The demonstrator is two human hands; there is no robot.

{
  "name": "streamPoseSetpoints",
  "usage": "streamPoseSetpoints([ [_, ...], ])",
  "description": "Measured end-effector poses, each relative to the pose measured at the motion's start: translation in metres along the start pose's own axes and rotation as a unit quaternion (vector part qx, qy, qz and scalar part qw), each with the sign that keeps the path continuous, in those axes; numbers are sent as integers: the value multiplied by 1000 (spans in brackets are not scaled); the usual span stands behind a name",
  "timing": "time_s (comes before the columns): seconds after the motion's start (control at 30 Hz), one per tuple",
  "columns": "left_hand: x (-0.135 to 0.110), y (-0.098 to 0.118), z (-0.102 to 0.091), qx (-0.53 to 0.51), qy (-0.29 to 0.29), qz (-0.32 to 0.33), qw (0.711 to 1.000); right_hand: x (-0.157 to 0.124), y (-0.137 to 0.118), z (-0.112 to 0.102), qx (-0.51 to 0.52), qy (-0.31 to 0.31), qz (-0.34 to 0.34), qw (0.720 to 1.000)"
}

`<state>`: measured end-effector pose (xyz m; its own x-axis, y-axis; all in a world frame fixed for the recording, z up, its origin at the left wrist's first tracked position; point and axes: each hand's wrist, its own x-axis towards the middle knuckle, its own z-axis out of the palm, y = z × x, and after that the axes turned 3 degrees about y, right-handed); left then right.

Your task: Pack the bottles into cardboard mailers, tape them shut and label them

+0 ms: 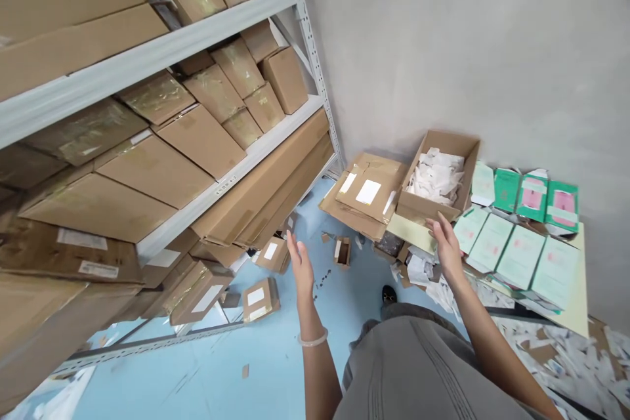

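My left hand point(301, 269) is raised over the blue floor with its fingers stretched out and nothing in it. A pale bangle point(313, 339) circles that wrist. Over the near edge of a low table, my right hand point(447, 246) hangs with fingers extended, also holding nothing. It is close to an open cardboard box point(412, 203) filled with crumpled white paper point(436, 177). To its right lie several pale green boxes point(492, 243) in a row. Behind them stand green boxes with pink fronts point(532, 197). Flattened cardboard point(364, 193) is stacked left of the open box.
A metal rack point(197, 200) packed with cardboard boxes fills the left side. Small cartons point(260, 300) and a little open box point(342, 252) lie on the floor. Paper scraps point(581, 374) are heaped below the table at right. A grey wall point(443, 46) stands behind.
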<state>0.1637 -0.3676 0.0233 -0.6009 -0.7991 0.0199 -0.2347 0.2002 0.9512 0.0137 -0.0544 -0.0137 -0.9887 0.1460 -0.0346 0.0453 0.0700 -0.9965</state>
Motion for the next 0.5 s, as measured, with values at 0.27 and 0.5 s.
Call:
streamPoseSetpoints([
  [0.27, 91, -46, 92, -15, -95, -41, 994, 67, 14, 116, -61, -121, -4, 991],
  [0.5, 210, -101, 178, 74, -227, -129, 962, 106, 91, 198, -236, -180, 6, 955],
])
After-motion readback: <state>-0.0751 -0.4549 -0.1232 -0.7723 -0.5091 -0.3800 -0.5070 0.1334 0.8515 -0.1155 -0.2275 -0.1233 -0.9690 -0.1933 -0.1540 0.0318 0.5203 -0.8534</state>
